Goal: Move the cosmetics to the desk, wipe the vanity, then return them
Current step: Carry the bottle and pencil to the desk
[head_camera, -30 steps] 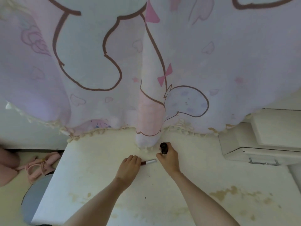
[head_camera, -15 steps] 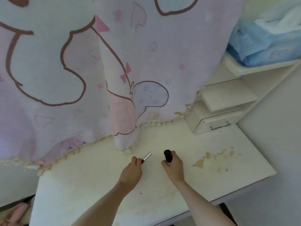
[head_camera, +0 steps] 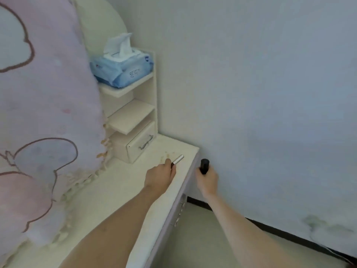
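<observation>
- Left hand [head_camera: 160, 176]: grip curled around a slim tube [head_camera: 177, 159]; silver end protrudes forward and up from the fist; dark part sits inside the fingers.
- Tube position: above the right front part of the worktop [head_camera: 108, 192], near its right edge, clear of the surface.
- Right hand [head_camera: 207, 180]: grip curled around a black tube [head_camera: 204, 165], held upright, top end exposed above the fist.
- Black tube position: past the worktop's right edge, in front of the wall [head_camera: 260, 93], above the floor [head_camera: 201, 246].
- Worktop: pale cream, with brownish stains [head_camera: 166, 154] just beyond the left hand.
- Shelf unit [head_camera: 133, 117] at the worktop's back right corner, against the wall: two open shelves over one drawer [head_camera: 142, 144] with a metal handle.
- Tissue pack [head_camera: 121, 69], blue, on the top shelf; one white tissue stands up from its opening.
- Cloth [head_camera: 48, 113], pink and lilac with brown cartoon outlines, hangs at left; fringed hem touches the worktop and covers its rear left part, plus the left side of the shelf unit.
- Rounded pale panel [head_camera: 102, 22] rises behind the cloth, above the tissue pack.
- Dark skirting [head_camera: 280, 230] along the wall base at right.
- Handles [head_camera: 178, 215] visible on the worktop's front face, below the edge, between the two forearms.
</observation>
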A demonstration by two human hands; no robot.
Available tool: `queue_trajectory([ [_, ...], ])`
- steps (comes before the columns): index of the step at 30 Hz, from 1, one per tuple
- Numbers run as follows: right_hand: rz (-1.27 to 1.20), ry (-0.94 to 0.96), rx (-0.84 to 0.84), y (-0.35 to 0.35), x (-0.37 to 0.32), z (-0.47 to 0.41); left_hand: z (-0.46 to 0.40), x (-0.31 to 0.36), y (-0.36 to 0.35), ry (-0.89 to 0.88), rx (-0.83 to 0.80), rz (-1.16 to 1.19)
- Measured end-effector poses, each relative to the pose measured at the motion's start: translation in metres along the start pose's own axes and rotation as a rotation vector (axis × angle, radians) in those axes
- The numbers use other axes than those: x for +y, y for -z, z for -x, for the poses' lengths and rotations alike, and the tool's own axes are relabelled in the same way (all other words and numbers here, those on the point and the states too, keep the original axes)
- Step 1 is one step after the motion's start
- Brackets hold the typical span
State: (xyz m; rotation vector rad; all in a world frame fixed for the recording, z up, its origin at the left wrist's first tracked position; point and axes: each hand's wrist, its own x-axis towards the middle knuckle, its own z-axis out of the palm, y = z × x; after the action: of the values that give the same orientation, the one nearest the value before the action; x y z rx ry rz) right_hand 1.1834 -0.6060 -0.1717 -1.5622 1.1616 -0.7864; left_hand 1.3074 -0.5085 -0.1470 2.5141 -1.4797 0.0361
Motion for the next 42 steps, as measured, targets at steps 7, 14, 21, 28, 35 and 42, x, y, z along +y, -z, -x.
queue_trajectory([
  [7, -0.096, 0.023, 0.512, 0.196, -0.024, -0.007, -0.047, 0.206, 0.022, -0.35, 0.074, 0.183],
  [14, 0.122, 0.06, 0.93, 0.41, -0.018, 0.054, 0.006, 0.436, 0.02, -0.732, 0.095, 0.411],
  [21, 0.188, -0.058, 1.301, 0.573, 0.026, 0.134, 0.097, 0.607, 0.014, -1.01, -0.045, 0.614],
  [28, 0.28, -0.213, 1.537, 0.677, 0.08, 0.183, 0.149, 0.73, -0.01, -1.234, -0.174, 0.716],
  [35, 0.224, -0.325, 1.738, 0.759, 0.127, 0.186, 0.156, 0.838, -0.041, -1.434, -0.208, 0.617],
  [42, 0.142, -0.464, 1.811, 0.818, 0.179, 0.178, 0.159, 0.92, -0.085, -1.588, -0.331, 0.559],
])
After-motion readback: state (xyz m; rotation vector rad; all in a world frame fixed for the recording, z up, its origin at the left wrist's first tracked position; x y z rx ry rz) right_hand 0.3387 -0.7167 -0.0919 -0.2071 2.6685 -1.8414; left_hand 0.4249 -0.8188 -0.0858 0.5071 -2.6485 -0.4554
